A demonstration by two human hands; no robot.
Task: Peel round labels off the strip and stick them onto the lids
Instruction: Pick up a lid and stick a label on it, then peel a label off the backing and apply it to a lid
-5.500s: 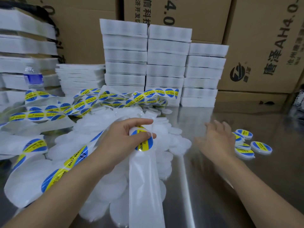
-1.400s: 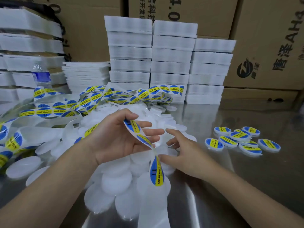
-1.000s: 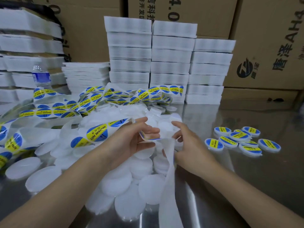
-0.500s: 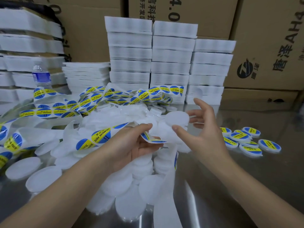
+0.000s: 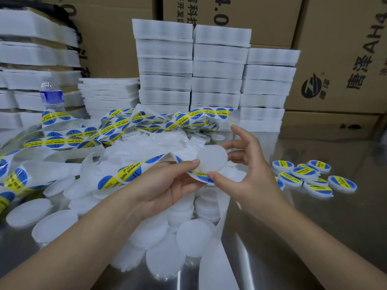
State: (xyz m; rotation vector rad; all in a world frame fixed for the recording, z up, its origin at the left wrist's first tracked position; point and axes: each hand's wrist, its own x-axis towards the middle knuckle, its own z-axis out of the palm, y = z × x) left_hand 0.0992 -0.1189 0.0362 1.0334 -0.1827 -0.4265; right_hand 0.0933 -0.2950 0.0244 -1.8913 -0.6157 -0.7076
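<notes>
Now, left hand (image 5: 165, 185): pinches white backing strip (image 5: 129, 173) of round blue-and-yellow paper labels.
Right hand (image 5: 251, 170): grasps translucent white round plastic lid (image 5: 211, 160), thumb beneath.
Nearest label (image 5: 201, 177): under the lid, between thumbs.

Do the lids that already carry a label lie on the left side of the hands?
No, the labelled lids lie in a group on the metal table to the right of the right hand.

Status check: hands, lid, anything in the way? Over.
Left hand pinches the label strip. Right hand holds a bare lid over the lead label. Nothing blocking; loose lids piled beneath.
</notes>
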